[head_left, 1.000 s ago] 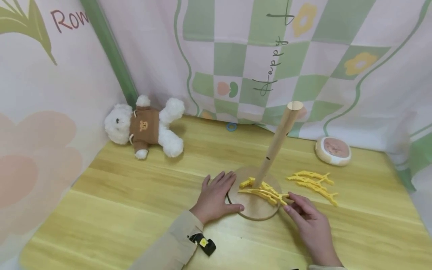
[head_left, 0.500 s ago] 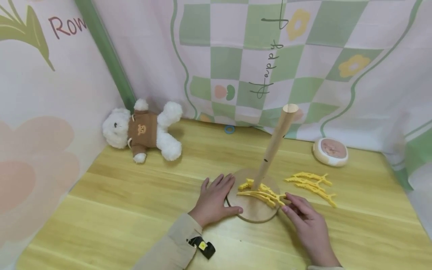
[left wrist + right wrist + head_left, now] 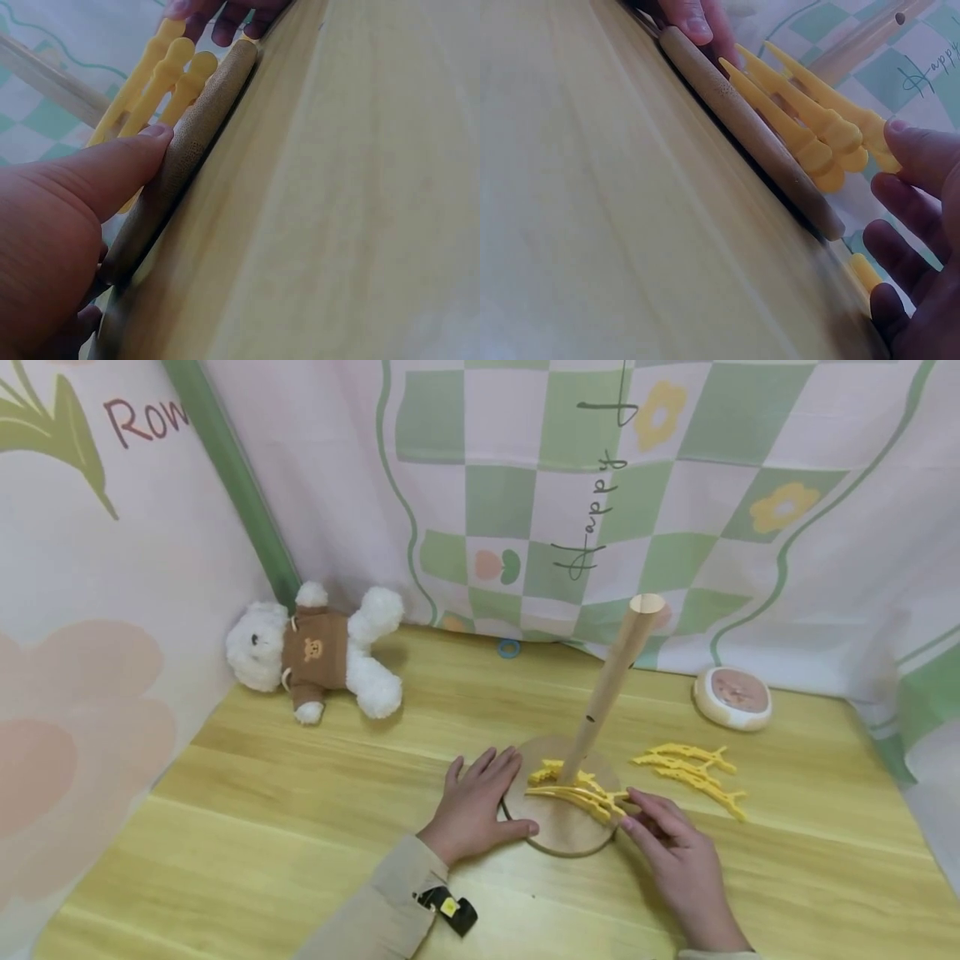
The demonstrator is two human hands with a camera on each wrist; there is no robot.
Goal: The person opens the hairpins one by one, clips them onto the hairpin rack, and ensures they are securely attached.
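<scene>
A round wooden base [image 3: 558,835] carries an upright wooden pole [image 3: 611,681] with small dark holes. My left hand [image 3: 472,818] rests on the base's left side, fingers spread and thumb along the near edge. Stacked on the base around the pole's foot are several curved yellow plastic pieces [image 3: 154,86], branch-like with forked, knobbed ends. The right hand [image 3: 678,852] pinches the right end of the uppermost yellow piece [image 3: 870,129] between thumb and index finger, at the base's right edge. Its other fingers curl loosely below, as the right wrist view shows.
More forked yellow pieces [image 3: 712,786] lie on the wooden table [image 3: 300,827] right of the base. A plush toy [image 3: 318,656] in a brown top lies at the back left. Behind are a round pink-and-white item [image 3: 738,697], a blue ring [image 3: 501,648] and a printed curtain [image 3: 498,497].
My right hand has shifted slightly left, toward the base, with the pinched yellow piece. The left hand keeps its place on the base. The head view has tilted a little.
</scene>
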